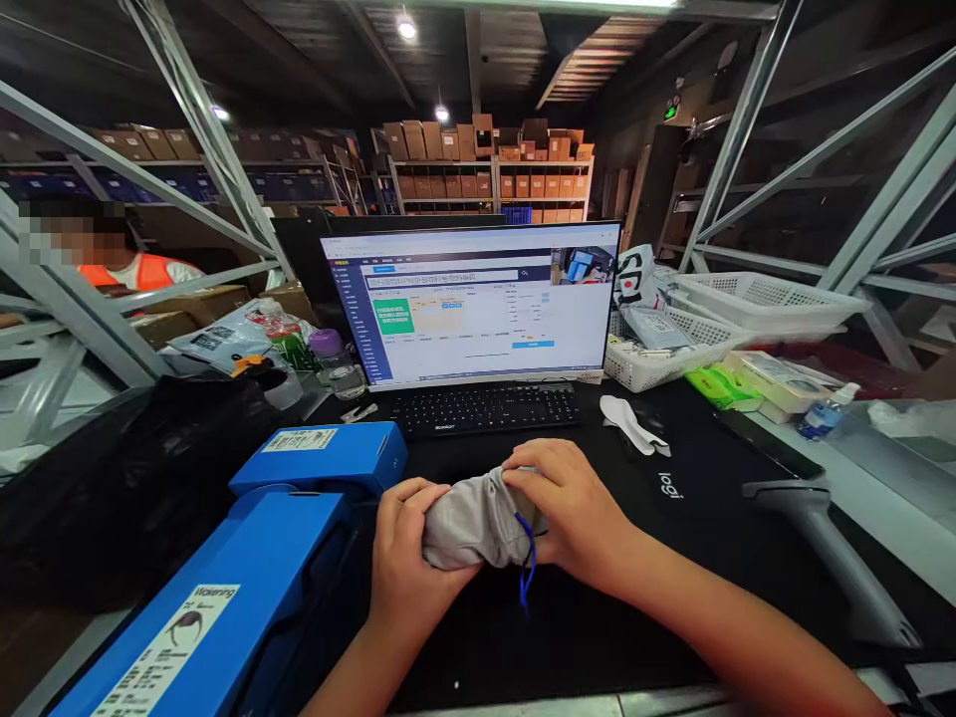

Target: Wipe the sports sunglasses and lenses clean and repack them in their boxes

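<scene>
Between my two hands, above the black desk mat, is a grey drawstring pouch (467,523) with a blue cord (527,568) hanging from its right end. My left hand (403,548) wraps round the pouch's left end. At the right end, my right hand (568,498) grips it near the cord, fingers over the top. Whatever the pouch contains is hidden. Left of my hands lie a long blue box (276,538) with a white label and a second blue box (358,453) behind it.
A keyboard (485,406) and a lit monitor (478,309) stand ahead. To the right are a barcode scanner (829,548), a white cloth-like item (631,423) and white baskets (672,349). A black bag (149,478) and a bottle (336,363) stand left; a person in an orange vest (149,272) is beyond.
</scene>
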Demonstrator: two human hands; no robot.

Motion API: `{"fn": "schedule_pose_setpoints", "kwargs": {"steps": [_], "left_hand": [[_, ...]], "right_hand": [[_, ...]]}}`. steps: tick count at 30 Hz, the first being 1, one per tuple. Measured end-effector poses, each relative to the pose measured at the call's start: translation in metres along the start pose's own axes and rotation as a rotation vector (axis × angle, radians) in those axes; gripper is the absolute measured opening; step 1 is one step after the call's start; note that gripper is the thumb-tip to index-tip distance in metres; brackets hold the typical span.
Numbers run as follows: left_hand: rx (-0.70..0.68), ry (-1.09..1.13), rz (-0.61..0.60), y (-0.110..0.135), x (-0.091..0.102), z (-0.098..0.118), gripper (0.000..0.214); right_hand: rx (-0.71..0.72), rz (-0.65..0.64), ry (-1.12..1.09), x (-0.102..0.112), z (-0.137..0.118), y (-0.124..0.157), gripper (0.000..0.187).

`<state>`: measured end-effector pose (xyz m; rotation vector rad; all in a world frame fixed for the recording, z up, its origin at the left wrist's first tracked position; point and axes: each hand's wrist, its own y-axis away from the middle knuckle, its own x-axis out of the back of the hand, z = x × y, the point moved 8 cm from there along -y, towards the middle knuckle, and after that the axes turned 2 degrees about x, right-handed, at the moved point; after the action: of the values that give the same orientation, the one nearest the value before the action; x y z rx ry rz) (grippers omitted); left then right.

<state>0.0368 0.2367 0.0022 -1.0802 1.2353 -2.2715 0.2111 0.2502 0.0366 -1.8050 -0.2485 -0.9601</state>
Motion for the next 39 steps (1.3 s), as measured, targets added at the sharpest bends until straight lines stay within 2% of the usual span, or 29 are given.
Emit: {"fn": "schedule_pose_setpoints", "kwargs": {"steps": [6, 10, 18, 25, 28, 30, 32, 35, 39], "left_hand": [[0.004, 0.051, -0.012, -0.007, 0.004, -0.003, 0.049], [0.026, 0.094, -0.025, -0.009, 0.005, -0.008, 0.048], [0.153, 0.183, -0.105, -0.006, -0.007, -0.026, 0.048], [0.24, 0.333, -0.143, -0.003, -0.016, -0.044, 0.051], [0.317, 0.411, -0.145, 0.0, -0.02, -0.052, 0.051], [0.337, 0.432, -0.125, 0.001, -0.02, -0.056, 0.051], [0.328, 0.41, -0.091, 0.0, -0.016, -0.058, 0.051], [0.28, 0.355, -0.059, -0.003, -0.011, -0.053, 0.053], [0.221, 0.283, -0.035, -0.007, -0.005, -0.04, 0.056]], "right_hand": [[-0.025, 0.029, -0.078, 0.016, 0.011, -0.004, 0.06], [-0.078, -0.019, -0.143, 0.025, 0.024, -0.006, 0.054], [-0.361, -0.17, -0.386, 0.01, 0.059, 0.0, 0.048], [-0.347, -0.235, -0.418, 0.008, 0.056, -0.002, 0.04], [-0.408, -0.264, -0.485, 0.007, 0.061, 0.003, 0.039], [-0.499, -0.279, -0.581, 0.003, 0.068, 0.008, 0.042], [-0.588, -0.333, -0.789, -0.005, 0.071, 0.015, 0.046], [-0.678, -0.381, -1.117, -0.018, 0.066, 0.019, 0.043], [-0.772, -0.381, -1.235, -0.032, 0.062, 0.019, 0.052]]}}
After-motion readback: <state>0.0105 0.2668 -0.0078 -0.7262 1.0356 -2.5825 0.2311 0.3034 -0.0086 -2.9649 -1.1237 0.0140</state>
